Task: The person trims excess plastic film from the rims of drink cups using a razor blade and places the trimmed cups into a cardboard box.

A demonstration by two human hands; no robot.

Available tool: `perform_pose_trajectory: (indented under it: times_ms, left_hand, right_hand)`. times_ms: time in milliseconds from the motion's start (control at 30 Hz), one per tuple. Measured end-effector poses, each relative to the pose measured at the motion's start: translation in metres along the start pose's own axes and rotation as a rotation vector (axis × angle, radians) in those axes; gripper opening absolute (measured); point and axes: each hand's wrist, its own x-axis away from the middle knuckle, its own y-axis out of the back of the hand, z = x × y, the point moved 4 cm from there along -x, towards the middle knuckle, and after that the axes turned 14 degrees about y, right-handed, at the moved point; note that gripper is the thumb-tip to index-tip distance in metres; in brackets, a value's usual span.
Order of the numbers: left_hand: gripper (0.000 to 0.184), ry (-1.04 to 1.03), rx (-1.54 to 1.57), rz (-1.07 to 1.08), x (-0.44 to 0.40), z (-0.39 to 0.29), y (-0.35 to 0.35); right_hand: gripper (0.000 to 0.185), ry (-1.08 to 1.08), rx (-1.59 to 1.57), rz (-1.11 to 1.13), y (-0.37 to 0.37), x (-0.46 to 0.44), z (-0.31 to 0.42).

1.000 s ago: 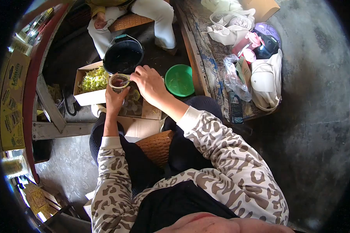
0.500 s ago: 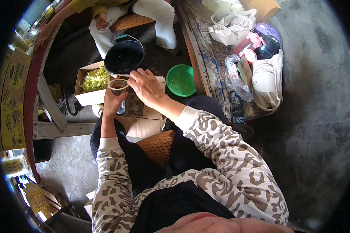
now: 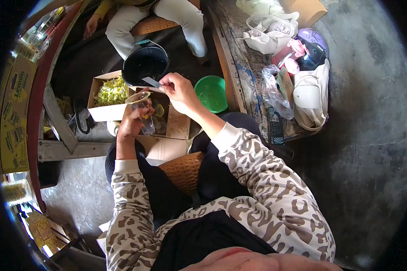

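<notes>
My left hand (image 3: pixel 129 123) is wrapped round a clear plastic cup (image 3: pixel 147 127), which lies tilted with its rim toward the upper left. A yellow print shows on the cup's side. Between the thumb and fingers of my right hand (image 3: pixel 180 94) is a flat grey blade (image 3: pixel 152 81), pointing left, above the cup and apart from it. Just beyond the blade stands a black bucket (image 3: pixel 142 67). Under my hands is an open cardboard box (image 3: pixel 178 125), its contents partly hidden by my left hand and the cup.
A box of yellow-green strips (image 3: pixel 112 92) sits at the left of the bucket, and a green basin (image 3: pixel 211 93) at its right. Another person's legs (image 3: pixel 185 22) are beyond. Bags and a purple helmet (image 3: pixel 313 47) lie on a patterned bench (image 3: pixel 244 67) at the right.
The cup has tipped from its rim facing me to lying sideways, showing its wall. My right hand has moved slightly right, away from the rim, and the blade now shows.
</notes>
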Motion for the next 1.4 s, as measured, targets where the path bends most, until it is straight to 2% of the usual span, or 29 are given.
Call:
perform_pose_trajectory:
  times_ms: [33,100,167,200,233,300,467,567,833,900,1033,1267,1400]
  left_hand:
    - [0.074,-0.004,0.010,0.056,0.001,0.001,-0.004]
    - [0.076,-0.009,0.020,0.108,0.003,0.005,-0.012]
    - [0.082,-0.036,0.137,0.274,0.006,0.009,-0.023]
    - [0.087,0.024,0.096,0.212,0.011,0.007,-0.026]
    - [0.091,0.035,0.089,0.242,0.012,0.004,-0.033]
    - [0.096,0.009,0.091,0.287,0.016,0.000,-0.039]
    - [0.105,-0.029,-0.088,0.211,0.025,-0.017,-0.041]
    - [0.104,-0.080,-0.085,0.167,0.021,-0.014,-0.030]
    - [0.100,-0.225,0.003,0.025,0.020,-0.022,-0.015]
    - [0.101,-0.202,0.049,0.078,0.024,-0.025,-0.020]
    - [0.102,-0.211,0.018,0.122,0.022,-0.025,-0.021]
    - [0.099,-0.175,-0.030,0.116,0.022,-0.020,-0.020]
    - [0.099,-0.150,-0.121,0.041,0.025,-0.023,-0.024]
  right_hand:
    - [0.012,-0.055,-0.048,0.031,0.000,0.001,-0.004]
    - [0.013,-0.032,-0.039,0.055,-0.001,0.001,-0.007]
    - [0.014,-0.003,-0.039,0.084,-0.004,0.000,-0.008]
    - [0.014,-0.029,-0.015,0.098,-0.002,-0.001,-0.006]
    - [0.014,-0.053,0.007,0.113,-0.001,-0.002,-0.004]
    - [0.015,-0.076,0.015,0.096,0.003,-0.006,-0.002]
    - [0.015,-0.132,-0.013,0.066,0.016,-0.012,-0.016]
    - [0.013,-0.144,-0.077,0.060,0.022,-0.014,-0.009]
    - [0.011,-0.012,-0.040,0.152,0.011,-0.009,0.028]
    - [0.010,-0.099,-0.303,0.139,0.005,-0.006,0.025]
    - [0.013,-0.255,-0.556,0.149,-0.001,-0.004,0.022]
    - [0.012,-0.239,-0.506,0.249,-0.001,-0.002,0.021]
    - [0.010,-0.282,-0.500,0.269,-0.001,-0.001,0.022]
